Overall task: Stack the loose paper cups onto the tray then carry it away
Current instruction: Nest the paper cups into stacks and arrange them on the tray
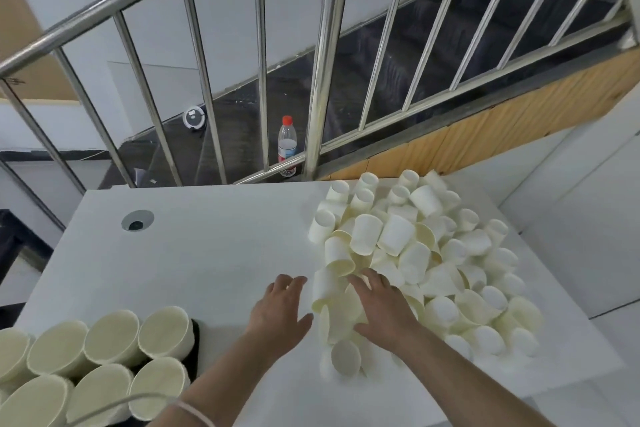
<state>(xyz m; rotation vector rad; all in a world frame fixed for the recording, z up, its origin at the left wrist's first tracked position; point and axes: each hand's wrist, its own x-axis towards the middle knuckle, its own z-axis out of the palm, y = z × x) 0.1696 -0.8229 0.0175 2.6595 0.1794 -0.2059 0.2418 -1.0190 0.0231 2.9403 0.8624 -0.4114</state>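
Note:
A big heap of loose cream paper cups [419, 253] lies on the right half of the white table [207, 253]. Several tall stacks of nested cups [104, 350] stand on a dark tray [196, 340] at the near left; only the tray's edge shows. My left hand [280, 308] hovers flat with fingers spread at the left edge of the heap, next to a fallen cup [323, 288]. My right hand [381, 308] rests palm down on cups at the near side of the heap, fingers apart, not closed on any cup.
A steel stair railing [322, 80] runs behind the table's far edge, with dark stairs below. A plastic bottle with a red cap [286, 144] stands behind the railing. The table has a round cable hole [137, 220] at the far left.

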